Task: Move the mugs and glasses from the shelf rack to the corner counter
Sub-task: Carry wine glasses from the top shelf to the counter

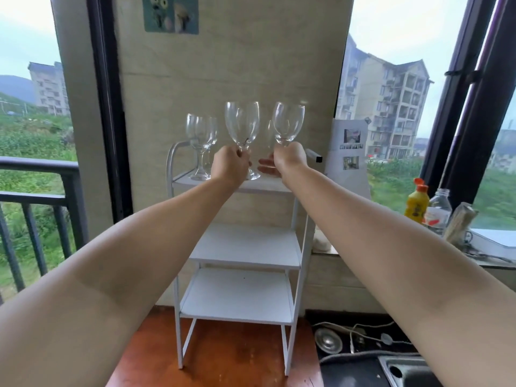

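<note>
A white metal shelf rack (240,247) stands against the wall, with clear stemmed glasses on its top shelf. My left hand (230,163) grips the stem of one wine glass (242,124), its foot near the shelf top. My right hand (287,159) holds the stem of a second wine glass (289,122), lifted slightly above the shelf. Two more stemmed glasses (201,135) stand at the top shelf's left end. Another glass behind my hands is mostly hidden. The two lower shelves are bare.
A windowsill on the right carries a yellow bottle (416,202), a clear plastic bottle (439,210) and a bundle of sticks (458,222). A dark counter with a sink (410,370), cables and a drain plug lies lower right. A balcony railing (36,177) stands at left.
</note>
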Demonstrator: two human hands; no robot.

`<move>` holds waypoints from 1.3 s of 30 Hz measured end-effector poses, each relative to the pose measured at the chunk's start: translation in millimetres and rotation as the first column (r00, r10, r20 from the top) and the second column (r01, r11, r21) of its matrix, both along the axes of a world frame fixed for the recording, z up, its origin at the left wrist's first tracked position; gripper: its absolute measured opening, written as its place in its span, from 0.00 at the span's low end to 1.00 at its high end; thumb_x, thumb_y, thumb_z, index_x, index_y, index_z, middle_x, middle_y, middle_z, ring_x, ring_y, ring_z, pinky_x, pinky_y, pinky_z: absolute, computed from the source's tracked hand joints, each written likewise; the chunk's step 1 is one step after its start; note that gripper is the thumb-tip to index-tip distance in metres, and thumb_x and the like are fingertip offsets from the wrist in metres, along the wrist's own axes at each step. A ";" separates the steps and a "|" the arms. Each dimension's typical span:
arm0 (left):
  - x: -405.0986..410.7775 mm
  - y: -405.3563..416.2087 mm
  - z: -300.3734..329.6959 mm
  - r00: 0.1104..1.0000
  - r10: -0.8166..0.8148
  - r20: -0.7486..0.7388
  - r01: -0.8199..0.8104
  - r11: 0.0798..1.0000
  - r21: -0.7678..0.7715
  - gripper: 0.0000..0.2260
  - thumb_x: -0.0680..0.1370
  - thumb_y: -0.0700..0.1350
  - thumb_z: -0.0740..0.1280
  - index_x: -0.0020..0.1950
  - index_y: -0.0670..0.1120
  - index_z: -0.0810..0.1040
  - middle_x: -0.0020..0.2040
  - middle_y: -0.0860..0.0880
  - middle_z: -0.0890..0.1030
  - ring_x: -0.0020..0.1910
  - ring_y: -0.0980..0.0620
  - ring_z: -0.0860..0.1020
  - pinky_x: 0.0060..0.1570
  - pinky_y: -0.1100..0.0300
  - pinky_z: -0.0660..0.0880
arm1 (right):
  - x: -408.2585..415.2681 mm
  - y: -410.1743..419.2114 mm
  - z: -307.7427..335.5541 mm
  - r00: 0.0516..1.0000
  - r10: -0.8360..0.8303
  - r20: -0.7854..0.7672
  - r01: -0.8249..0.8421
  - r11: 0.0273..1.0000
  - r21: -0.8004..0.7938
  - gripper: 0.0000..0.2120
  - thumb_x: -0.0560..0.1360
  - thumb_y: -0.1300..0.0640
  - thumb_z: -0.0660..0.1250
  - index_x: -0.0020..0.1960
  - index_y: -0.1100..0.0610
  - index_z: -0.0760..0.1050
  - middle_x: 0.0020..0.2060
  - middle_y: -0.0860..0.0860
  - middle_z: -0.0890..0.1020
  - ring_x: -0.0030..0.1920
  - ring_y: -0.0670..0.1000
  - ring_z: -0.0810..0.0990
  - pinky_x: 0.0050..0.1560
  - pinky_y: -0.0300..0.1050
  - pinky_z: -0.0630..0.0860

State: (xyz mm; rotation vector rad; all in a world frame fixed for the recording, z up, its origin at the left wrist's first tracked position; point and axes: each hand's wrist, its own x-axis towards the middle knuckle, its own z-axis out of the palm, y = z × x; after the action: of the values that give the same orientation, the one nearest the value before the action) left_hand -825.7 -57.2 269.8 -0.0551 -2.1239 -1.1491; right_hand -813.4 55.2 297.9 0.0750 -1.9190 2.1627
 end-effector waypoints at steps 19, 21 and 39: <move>161.8 -44.3 -88.3 0.989 -0.088 0.117 0.062 0.976 0.210 0.16 0.81 0.46 0.57 0.43 0.39 0.80 0.34 0.52 0.78 0.32 0.54 0.73 0.41 0.58 0.70 | 163.5 -22.6 -102.0 0.996 -0.065 0.057 0.062 0.997 0.043 0.15 0.83 0.57 0.54 0.38 0.58 0.68 0.36 0.54 0.77 0.19 0.45 0.76 0.17 0.34 0.70; 184.0 -41.4 -113.5 0.975 -0.133 0.178 0.095 0.973 0.210 0.15 0.81 0.46 0.58 0.45 0.39 0.80 0.37 0.50 0.80 0.35 0.52 0.75 0.41 0.58 0.72 | 190.3 -19.7 -127.0 0.990 -0.069 0.123 0.066 0.997 0.031 0.14 0.83 0.57 0.54 0.39 0.57 0.68 0.37 0.54 0.77 0.20 0.46 0.76 0.18 0.35 0.71; 378.9 98.9 -348.7 0.504 -0.471 0.724 0.500 0.843 0.201 0.14 0.77 0.40 0.62 0.33 0.44 0.79 0.39 0.44 0.82 0.38 0.48 0.77 0.41 0.58 0.72 | 457.0 129.0 -362.3 0.644 -0.373 0.668 0.527 0.849 -0.035 0.08 0.82 0.59 0.53 0.51 0.61 0.69 0.35 0.52 0.75 0.18 0.45 0.76 0.16 0.32 0.69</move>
State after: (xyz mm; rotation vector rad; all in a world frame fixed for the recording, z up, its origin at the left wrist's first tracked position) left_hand -446.8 41.8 -78.9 -0.2504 -3.0089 -1.6772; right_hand -356.4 184.2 -64.4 -1.2219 -1.6673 2.1576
